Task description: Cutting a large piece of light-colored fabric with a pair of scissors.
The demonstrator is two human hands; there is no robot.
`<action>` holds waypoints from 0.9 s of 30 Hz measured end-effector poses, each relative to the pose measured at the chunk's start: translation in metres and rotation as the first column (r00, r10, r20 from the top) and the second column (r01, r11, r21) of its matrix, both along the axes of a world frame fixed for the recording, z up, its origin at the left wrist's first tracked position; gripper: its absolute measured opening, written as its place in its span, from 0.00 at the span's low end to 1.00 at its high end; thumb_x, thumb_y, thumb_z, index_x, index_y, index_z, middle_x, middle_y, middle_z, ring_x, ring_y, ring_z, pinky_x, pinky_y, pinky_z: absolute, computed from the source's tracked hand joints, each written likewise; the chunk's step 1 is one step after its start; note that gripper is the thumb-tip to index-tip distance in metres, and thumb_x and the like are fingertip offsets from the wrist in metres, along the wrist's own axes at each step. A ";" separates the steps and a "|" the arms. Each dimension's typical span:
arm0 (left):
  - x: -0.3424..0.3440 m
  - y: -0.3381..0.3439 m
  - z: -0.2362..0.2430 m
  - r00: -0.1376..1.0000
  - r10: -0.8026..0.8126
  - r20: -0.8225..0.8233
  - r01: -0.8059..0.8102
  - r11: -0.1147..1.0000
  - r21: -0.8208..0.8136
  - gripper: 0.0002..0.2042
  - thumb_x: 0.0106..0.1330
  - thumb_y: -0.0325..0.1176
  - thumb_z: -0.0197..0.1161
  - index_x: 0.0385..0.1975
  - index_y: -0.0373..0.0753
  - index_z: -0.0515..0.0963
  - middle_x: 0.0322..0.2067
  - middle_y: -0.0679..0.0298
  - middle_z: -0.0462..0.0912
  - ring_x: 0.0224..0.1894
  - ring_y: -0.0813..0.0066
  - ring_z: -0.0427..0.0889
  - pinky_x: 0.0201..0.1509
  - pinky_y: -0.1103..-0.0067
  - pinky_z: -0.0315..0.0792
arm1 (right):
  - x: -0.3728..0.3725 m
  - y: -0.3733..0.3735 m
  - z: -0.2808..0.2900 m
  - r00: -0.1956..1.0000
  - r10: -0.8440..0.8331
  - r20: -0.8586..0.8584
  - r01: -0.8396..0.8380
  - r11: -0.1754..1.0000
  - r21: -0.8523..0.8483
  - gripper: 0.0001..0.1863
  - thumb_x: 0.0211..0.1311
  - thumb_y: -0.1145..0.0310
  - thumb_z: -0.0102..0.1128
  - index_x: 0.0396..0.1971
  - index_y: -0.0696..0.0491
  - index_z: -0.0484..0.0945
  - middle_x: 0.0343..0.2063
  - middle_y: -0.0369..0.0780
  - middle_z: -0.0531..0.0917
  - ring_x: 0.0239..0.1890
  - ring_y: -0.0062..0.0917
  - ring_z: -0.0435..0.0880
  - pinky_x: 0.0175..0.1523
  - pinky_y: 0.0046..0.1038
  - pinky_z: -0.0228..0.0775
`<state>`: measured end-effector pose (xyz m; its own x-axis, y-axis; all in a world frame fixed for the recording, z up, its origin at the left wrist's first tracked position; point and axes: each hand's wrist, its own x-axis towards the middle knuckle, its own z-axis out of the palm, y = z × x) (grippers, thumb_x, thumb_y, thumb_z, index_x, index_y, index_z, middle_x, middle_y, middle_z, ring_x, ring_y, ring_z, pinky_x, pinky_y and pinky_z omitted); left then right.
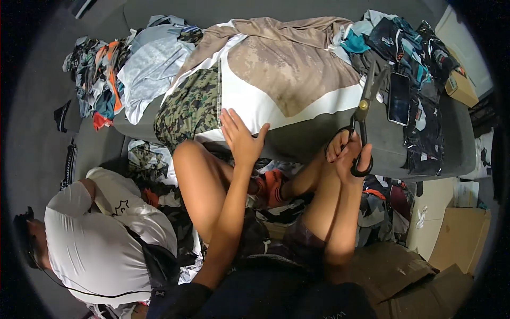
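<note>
A garment (287, 64) with tan mottled, white and camouflage panels lies spread over a grey padded surface before me. My left hand (241, 138) rests with spread fingers at its near edge, fingertips on the white cloth beside the camouflage panel (194, 101); nothing is held. My right hand (345, 157) is closed around the black handles of large scissors (363, 105). The scissors point up and away, their blades slightly parted, to the right of the garment and apart from its cloth.
Piles of clothing stand at the far left (101, 74) and far right (396, 40). A phone (399, 98) lies right of the scissors, near a small cardboard box (461, 87). Another person in a white shirt (101, 239) bends at my left. Large cardboard (398, 271) lies at lower right.
</note>
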<state>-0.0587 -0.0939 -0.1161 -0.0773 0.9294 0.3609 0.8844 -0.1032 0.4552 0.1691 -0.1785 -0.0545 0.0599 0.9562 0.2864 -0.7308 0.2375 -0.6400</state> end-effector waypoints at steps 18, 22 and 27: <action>0.058 0.110 0.057 0.585 -0.809 0.055 0.811 0.583 -0.051 0.21 0.61 0.39 0.56 0.52 0.35 0.69 0.56 0.55 0.70 0.58 0.55 0.68 0.59 0.68 0.64 | -0.013 0.001 -0.006 0.984 0.079 0.161 -0.068 0.995 -0.072 0.31 0.59 0.35 0.47 0.32 0.54 0.65 0.21 0.37 0.66 0.23 0.23 0.66 0.28 0.24 0.58; 0.117 0.081 0.027 0.444 -0.873 -0.200 0.890 0.455 -0.011 0.22 0.65 0.40 0.49 0.58 0.38 0.66 0.57 0.54 0.69 0.60 0.56 0.66 0.61 0.65 0.62 | -0.004 -0.001 0.000 0.984 0.130 -0.124 -0.128 0.992 0.023 0.32 0.58 0.33 0.47 0.31 0.53 0.64 0.21 0.36 0.65 0.22 0.22 0.64 0.28 0.23 0.56; 0.151 0.027 0.006 0.476 -0.824 -0.307 0.878 0.464 0.116 0.28 0.59 0.43 0.53 0.61 0.42 0.62 0.61 0.51 0.62 0.62 0.54 0.62 0.64 0.67 0.56 | 0.010 -0.007 0.003 0.988 0.014 -0.152 -0.014 1.000 -0.002 0.33 0.57 0.32 0.47 0.31 0.53 0.63 0.21 0.35 0.65 0.22 0.21 0.62 0.28 0.23 0.54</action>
